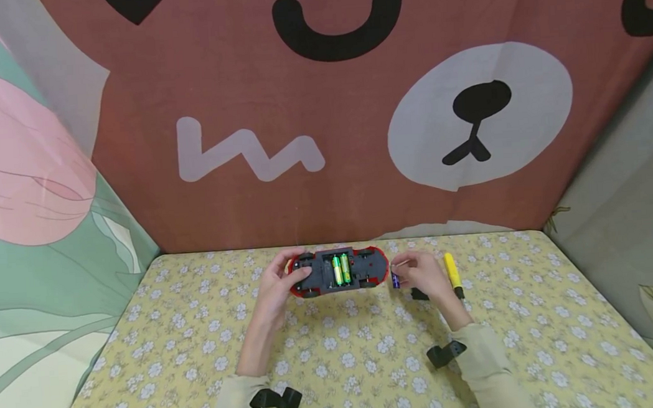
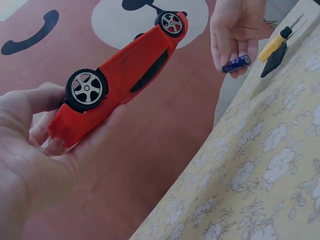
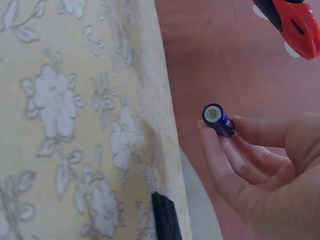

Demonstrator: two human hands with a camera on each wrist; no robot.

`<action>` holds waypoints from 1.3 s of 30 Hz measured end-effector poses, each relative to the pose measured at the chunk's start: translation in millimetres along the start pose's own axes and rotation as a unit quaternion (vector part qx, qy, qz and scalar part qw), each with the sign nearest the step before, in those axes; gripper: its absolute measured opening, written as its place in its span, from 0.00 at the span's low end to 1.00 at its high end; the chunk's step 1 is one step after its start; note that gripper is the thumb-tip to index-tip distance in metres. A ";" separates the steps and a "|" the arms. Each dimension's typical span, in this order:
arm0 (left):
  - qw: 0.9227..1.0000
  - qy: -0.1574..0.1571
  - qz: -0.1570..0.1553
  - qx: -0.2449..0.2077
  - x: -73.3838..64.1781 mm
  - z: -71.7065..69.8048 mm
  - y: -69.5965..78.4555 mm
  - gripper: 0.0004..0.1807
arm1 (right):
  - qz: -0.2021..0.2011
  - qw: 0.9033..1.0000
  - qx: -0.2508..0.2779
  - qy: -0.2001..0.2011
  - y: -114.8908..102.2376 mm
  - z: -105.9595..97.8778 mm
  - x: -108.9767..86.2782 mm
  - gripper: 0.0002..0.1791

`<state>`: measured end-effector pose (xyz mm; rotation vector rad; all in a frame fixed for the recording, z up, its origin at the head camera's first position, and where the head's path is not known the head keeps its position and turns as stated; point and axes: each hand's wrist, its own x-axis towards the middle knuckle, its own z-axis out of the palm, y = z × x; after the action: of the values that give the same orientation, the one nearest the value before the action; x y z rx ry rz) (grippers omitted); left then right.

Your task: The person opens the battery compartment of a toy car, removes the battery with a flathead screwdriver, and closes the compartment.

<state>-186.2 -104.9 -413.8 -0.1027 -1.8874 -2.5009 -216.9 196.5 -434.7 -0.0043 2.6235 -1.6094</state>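
Note:
My left hand [image 1: 277, 282] grips one end of a red toy car [image 2: 120, 75], turned so its dark underside faces me in the head view. Two green batteries [image 1: 342, 269] lie side by side in the open battery compartment of the underside. Just right of the car, my right hand [image 1: 423, 274] pinches a blue battery [image 3: 218, 120] between thumb and fingers. In the right wrist view the flat end of that battery faces the camera. The blue battery and the car are apart.
To the right of my right hand a yellow-handled screwdriver [image 1: 452, 271] lies on the flowered tablecloth [image 1: 336, 359]. Beside it is a small black flat piece [image 2: 274, 61], partly hidden by the hand in the head view. A printed cloth [image 1: 304, 211] hangs behind the table.

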 end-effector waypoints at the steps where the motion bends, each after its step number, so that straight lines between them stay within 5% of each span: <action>1: 1.000 0.000 -0.002 0.001 -0.1 -0.2 0.2 0.23 | 0.000 1.000 -0.001 -0.008 1.1 0.6 0.4 0.12; 11: 1.000 0.007 -0.017 0.003 -0.2 0.5 1.9 0.24 | 0.030 0.998 0.000 -0.056 8.1 5.0 -0.2 0.12; 26: 1.000 0.010 -0.008 0.005 -1.5 1.9 0.9 0.17 | 0.035 0.997 0.004 -0.067 9.4 9.8 -2.3 0.07; 39: 1.000 0.008 -0.012 0.009 -1.2 4.0 1.0 0.23 | 0.024 0.996 -0.026 -0.080 12.6 11.0 -0.4 0.02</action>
<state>-184.7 -101.4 -411.8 -0.0611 -1.9171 -2.4918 -215.5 192.4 -450.9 -0.0692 2.5244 -1.4606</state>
